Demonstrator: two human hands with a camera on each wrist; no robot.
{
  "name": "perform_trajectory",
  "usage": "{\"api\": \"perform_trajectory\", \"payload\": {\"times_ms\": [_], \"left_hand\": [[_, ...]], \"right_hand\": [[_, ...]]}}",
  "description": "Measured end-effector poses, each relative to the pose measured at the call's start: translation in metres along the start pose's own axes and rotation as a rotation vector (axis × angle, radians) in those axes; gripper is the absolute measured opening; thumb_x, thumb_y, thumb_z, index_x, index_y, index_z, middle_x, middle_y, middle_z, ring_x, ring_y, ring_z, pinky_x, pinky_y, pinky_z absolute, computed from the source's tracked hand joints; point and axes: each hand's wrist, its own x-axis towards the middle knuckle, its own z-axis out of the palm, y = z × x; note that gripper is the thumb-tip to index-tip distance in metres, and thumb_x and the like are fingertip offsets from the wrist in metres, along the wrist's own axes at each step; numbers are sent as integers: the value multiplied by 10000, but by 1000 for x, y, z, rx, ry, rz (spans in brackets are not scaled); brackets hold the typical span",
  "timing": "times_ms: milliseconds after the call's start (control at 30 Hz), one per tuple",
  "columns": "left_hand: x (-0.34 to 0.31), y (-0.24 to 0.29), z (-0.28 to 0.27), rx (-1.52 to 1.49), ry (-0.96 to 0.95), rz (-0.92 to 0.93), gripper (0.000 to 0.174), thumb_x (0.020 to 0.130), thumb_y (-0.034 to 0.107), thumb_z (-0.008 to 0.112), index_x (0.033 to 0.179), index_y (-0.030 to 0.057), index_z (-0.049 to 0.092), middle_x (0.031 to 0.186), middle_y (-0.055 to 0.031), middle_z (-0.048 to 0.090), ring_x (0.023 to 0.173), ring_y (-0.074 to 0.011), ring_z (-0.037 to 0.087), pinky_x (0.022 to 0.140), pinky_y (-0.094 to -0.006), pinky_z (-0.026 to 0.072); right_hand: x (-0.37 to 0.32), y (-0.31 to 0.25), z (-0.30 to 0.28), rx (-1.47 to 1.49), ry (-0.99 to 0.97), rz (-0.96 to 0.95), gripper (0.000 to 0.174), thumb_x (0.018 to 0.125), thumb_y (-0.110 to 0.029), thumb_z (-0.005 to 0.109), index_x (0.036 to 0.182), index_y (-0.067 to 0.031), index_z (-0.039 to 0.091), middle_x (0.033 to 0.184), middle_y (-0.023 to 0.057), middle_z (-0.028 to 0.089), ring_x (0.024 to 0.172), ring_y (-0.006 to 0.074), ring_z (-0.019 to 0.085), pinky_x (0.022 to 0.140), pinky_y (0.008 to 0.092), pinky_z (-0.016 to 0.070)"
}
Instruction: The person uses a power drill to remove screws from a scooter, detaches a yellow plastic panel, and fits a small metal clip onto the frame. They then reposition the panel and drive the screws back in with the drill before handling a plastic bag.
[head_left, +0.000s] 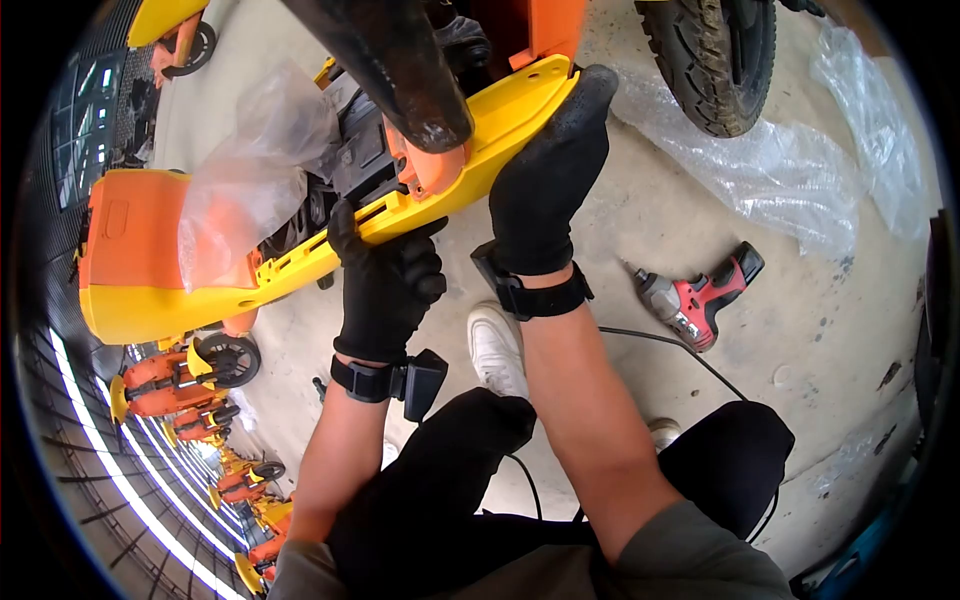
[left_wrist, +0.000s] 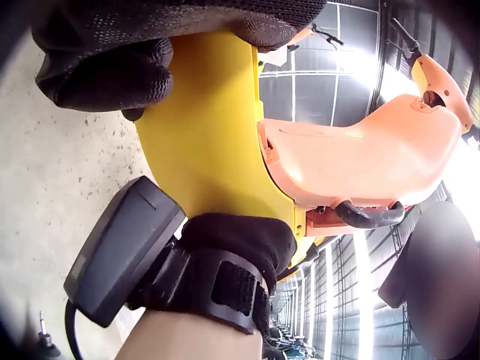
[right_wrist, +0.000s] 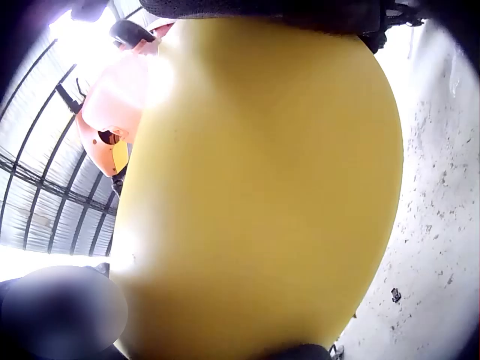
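Observation:
A long yellow side panel lies along the side of an orange and yellow scooter, shown in the head view. My left hand, in a black glove, grips the panel's lower middle, thumb at its upper edge and the other fingers curled below. In the left wrist view, that glove's fingers bend by the edge of the yellow panel. Toward the panel's right end, my gloved right hand presses along the outer face with the fingers stretched out. The right wrist view has the yellow surface below that glove.
A black seat overhangs the panel. Clear plastic wrap drapes the scooter, with more plastic sheet on the floor. A red power driver lies at the right. One tyre stands above; several scooters line the left.

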Motion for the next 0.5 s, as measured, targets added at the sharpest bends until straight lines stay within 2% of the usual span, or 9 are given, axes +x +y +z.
{"api": "perform_trajectory", "payload": {"times_ms": [67, 133, 267, 400, 500], "left_hand": [[1, 0, 1, 25, 24, 14, 949, 768, 803, 450, 1122, -73, 547, 627, 54, 328, 521, -72, 298, 499, -215, 255], [0, 0, 2, 26, 48, 10, 954, 769, 806, 442, 1115, -76, 551, 626, 55, 327, 520, -71, 297, 497, -214, 258], [2, 1, 1, 41, 46, -4, 972, 767, 820, 422, 1100, -83, 559, 623, 55, 326, 521, -71, 300, 488, -212, 267], [1, 1, 1, 57, 64, -7, 967, 765, 827, 412, 1086, -71, 570, 622, 54, 350, 517, -75, 314, 484, -216, 271], [0, 1, 1, 93, 43, -6, 929, 759, 832, 410, 1066, -27, 581, 621, 47, 377, 508, -81, 323, 477, -221, 274]], "right_hand": [[0, 2, -5, -87, 11, -21, 424, 1037, -382, 321, 1088, -21, 537, 988, 58, 608, 841, 123, 558, 785, 237, 451], [2, 4, -11, -126, -60, 45, 409, 1039, -356, 329, 1107, -4, 528, 1029, 86, 611, 886, 140, 572, 801, 251, 460], [2, 3, -12, -147, -88, -36, 399, 1040, -344, 332, 1116, -4, 528, 1051, 93, 618, 901, 153, 583, 804, 263, 467], [8, -4, -3, -188, -15, -31, 369, 1041, -331, 337, 1058, -18, 530, 947, 70, 610, 833, 146, 586, 759, 263, 473], [10, -12, 0, -195, 9, 37, 343, 1037, -323, 354, 1002, -25, 520, 866, 60, 591, 764, 144, 584, 712, 262, 474]]}}
